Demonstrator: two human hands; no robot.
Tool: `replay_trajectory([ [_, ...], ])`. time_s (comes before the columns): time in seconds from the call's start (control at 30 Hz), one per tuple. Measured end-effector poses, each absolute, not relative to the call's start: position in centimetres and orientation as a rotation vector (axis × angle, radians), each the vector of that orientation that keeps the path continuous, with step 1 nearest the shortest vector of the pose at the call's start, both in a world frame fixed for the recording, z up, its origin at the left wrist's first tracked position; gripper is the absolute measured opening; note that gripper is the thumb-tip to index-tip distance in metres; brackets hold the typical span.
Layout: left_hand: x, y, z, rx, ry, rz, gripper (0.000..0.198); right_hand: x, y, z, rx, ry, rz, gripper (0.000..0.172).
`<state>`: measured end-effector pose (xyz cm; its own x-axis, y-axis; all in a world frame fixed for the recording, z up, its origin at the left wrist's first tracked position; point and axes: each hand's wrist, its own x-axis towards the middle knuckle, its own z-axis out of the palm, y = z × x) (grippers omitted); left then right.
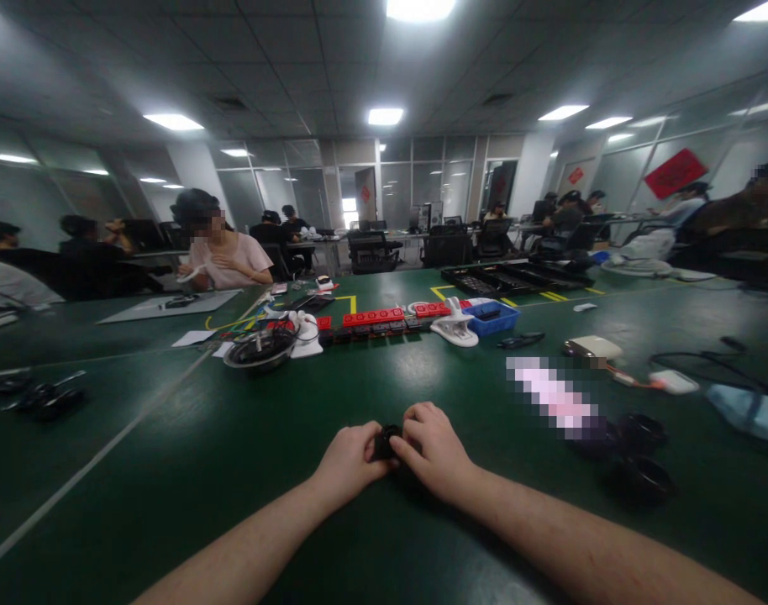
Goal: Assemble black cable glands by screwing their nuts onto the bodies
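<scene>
Between my two hands is a small black part (389, 437) with a round, ring-like face, held low over the green table (264, 470). My left hand (351, 454) grips its left side with the thumb and fingers closed. From the right, my right hand (435, 449) wraps over it, the thumb pressed against its front. The fingers cover most of the part, so its exact kind cannot be made out.
Ahead lie a metal bowl (258, 357) with black pieces, red blocks (375, 317), a white clamp (456, 328) and a blue bin (494, 318). Black round parts (642, 479) and a white device (591, 347) are at right. A person (226, 252) sits across, left.
</scene>
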<state>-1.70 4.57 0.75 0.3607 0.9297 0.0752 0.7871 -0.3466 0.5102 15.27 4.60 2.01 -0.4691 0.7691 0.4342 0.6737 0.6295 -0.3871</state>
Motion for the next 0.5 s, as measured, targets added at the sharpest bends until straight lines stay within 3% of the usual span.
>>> replay_trajectory([
  [0.5, -1.51, 4.21, 1.47, 2.293, 1.519, 0.454, 0.026, 15.14, 4.34, 2.11, -1.171, -2.234, 0.343, 0.024],
])
